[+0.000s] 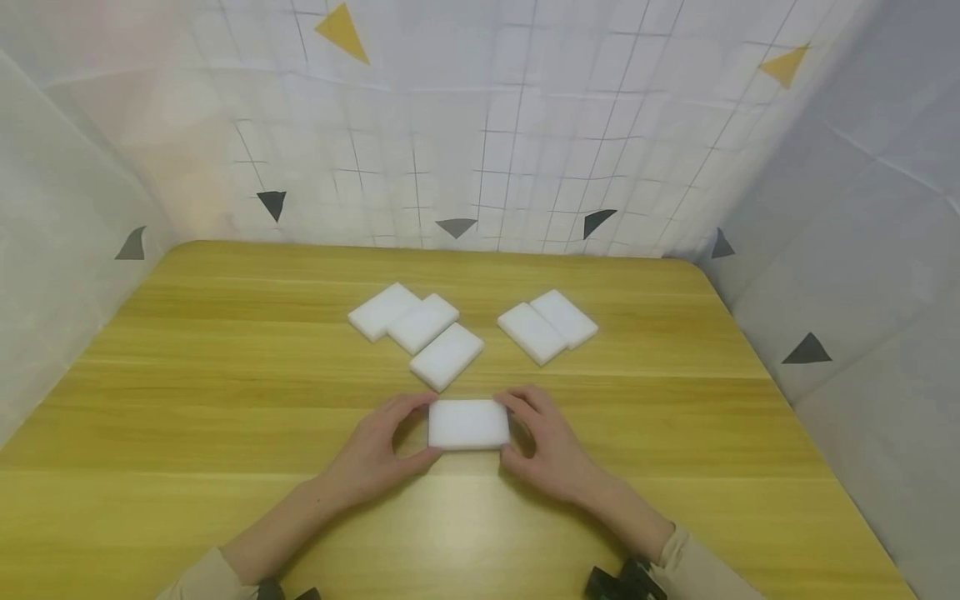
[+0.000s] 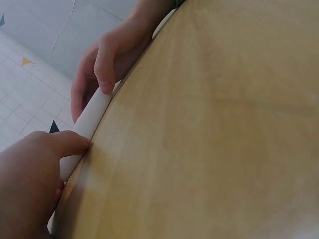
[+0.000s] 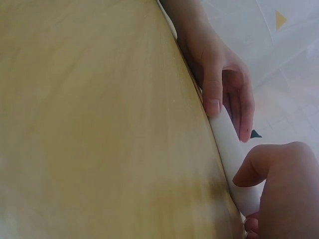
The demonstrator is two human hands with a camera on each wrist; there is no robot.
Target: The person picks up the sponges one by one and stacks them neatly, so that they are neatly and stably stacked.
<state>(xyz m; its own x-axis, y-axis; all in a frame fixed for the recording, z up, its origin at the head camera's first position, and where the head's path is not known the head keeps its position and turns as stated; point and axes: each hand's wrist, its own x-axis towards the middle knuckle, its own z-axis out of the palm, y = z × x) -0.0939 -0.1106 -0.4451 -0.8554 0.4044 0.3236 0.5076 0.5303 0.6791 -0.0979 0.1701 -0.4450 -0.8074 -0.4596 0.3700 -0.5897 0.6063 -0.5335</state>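
A white rectangular sponge (image 1: 468,424) lies flat near the middle of the wooden table, its long side running left to right. My left hand (image 1: 372,450) grips its left end, thumb at the near corner and fingers at the far one. At the opposite end my right hand (image 1: 551,450) pinches the two right corners in the same way. From the left wrist, the sponge's near edge (image 2: 89,118) shows low against the tabletop between both thumbs. The right wrist view also has the sponge (image 3: 229,144) between the hands, with some fingers hidden behind it.
Beyond the hands, three similar white sponges (image 1: 447,357) lie at a slant, edges meeting or overlapping. To their right, two more sponges (image 1: 532,332) sit side by side. White sheets with triangles (image 1: 456,227) enclose the table (image 1: 225,350) at the back and sides.
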